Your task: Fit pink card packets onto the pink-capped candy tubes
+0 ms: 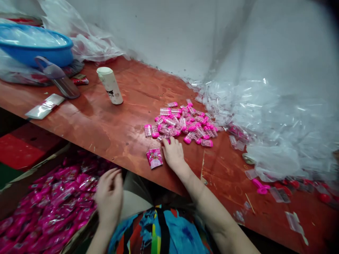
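Note:
My right hand [173, 153] is at the near edge of a pile of small clear bottles [182, 121] with bright pink caps and pale pink beads inside. Its fingers are closed at the tips on one of these bottles, mostly hidden by the fingers. Just left of this hand lies a small stack of printed pink cards [154, 157]. My left hand [109, 192] hovers below the table edge, beside a box of shiny pink packets [60, 197]. Its fingers are loosely curled and apart, with nothing visible in them.
A white tumbler [110, 86], a grey-lilac water bottle [62, 79] and a blue basin [39, 44] stand at the left on the red-brown table [132, 95]. Clear plastic tubes [254, 109] heap against the wall at right. A pink plastic piece [261, 187] lies nearer.

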Action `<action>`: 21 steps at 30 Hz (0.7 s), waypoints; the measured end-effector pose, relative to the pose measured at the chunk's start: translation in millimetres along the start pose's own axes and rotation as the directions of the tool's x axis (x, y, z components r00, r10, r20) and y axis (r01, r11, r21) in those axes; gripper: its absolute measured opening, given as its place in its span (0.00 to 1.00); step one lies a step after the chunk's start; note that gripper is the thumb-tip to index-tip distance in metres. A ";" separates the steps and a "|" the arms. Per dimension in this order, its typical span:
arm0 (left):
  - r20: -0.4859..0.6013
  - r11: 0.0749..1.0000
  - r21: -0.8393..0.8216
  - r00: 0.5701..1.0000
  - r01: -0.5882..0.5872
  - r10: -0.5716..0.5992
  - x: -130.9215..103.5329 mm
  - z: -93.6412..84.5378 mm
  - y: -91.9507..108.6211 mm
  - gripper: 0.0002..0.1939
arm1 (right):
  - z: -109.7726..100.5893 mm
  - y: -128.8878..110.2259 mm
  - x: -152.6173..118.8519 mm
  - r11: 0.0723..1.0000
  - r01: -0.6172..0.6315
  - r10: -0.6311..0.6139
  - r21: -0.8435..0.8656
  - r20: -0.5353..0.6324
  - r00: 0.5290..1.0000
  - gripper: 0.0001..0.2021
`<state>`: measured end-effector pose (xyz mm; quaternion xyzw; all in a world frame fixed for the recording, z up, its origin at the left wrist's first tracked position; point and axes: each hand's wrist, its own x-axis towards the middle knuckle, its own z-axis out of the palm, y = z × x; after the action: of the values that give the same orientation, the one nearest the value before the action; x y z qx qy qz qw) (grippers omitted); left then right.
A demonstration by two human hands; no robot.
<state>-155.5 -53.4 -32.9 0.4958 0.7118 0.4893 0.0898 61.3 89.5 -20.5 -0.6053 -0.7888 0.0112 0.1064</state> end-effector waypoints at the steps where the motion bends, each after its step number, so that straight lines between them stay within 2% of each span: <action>1: 0.067 0.992 0.019 0.990 -0.127 0.125 -3.4 16.9 16.4 0.08 | 3.4 -1.0 -1.2 1.000 -0.001 0.001 -0.028 0.009 1.000 0.17; 3: 0.255 0.931 0.075 0.910 -0.357 0.328 -7.9 44.8 41.5 0.13 | 5.6 2.0 -10.2 0.999 0.006 -0.006 -0.044 0.010 1.000 0.18; 4: 0.333 0.891 0.114 0.862 -0.439 0.382 -9.2 55.0 48.8 0.16 | 4.5 6.6 -17.4 0.999 0.016 -0.016 -0.032 0.003 1.000 0.18; 6: 0.455 0.806 0.228 0.792 -0.546 0.407 -10.9 68.4 53.6 0.19 | -0.7 21.8 -36.0 0.999 0.035 -0.034 0.025 -0.014 0.999 0.17; 8: 0.531 0.723 0.324 0.750 -0.610 0.394 -12.5 75.2 49.2 0.21 | -7.1 43.3 -57.8 0.991 0.034 -0.032 0.126 -0.020 0.999 0.17; 11: 0.574 0.657 0.341 0.702 -0.672 0.421 -15.2 79.5 38.9 0.22 | -14.3 80.0 -89.2 0.930 -0.025 0.041 0.367 -0.036 0.998 0.15; 13: 0.531 0.679 0.305 0.711 -0.668 0.461 -16.4 80.6 35.5 0.19 | -17.3 100.9 -105.4 0.858 -0.076 0.118 0.508 -0.051 0.992 0.15; 16: 0.419 0.763 0.235 0.771 -0.602 0.479 -17.0 80.0 37.5 0.14 | -22.4 113.9 -119.0 0.869 -0.170 0.264 0.465 -0.145 0.954 0.15; 18: 0.360 0.794 0.187 0.792 -0.579 0.493 -17.2 78.6 41.5 0.12 | -26.4 105.2 -120.7 0.895 -0.206 0.314 0.397 -0.228 0.922 0.15; 19: 0.336 0.794 0.171 0.792 -0.583 0.509 -17.5 77.8 43.8 0.11 | -28.0 95.7 -119.6 0.888 -0.200 0.318 0.415 -0.238 0.918 0.14; 21: 0.306 0.771 0.156 0.772 -0.617 0.557 -18.8 76.9 48.0 0.11 | -28.7 69.6 -113.6 0.796 -0.152 0.290 0.586 -0.149 0.945 0.14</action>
<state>-69.5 -20.2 -40.7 0.7573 0.5584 0.3356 -0.0454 160.6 -3.9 -20.2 -0.6316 -0.6551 0.1869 0.3702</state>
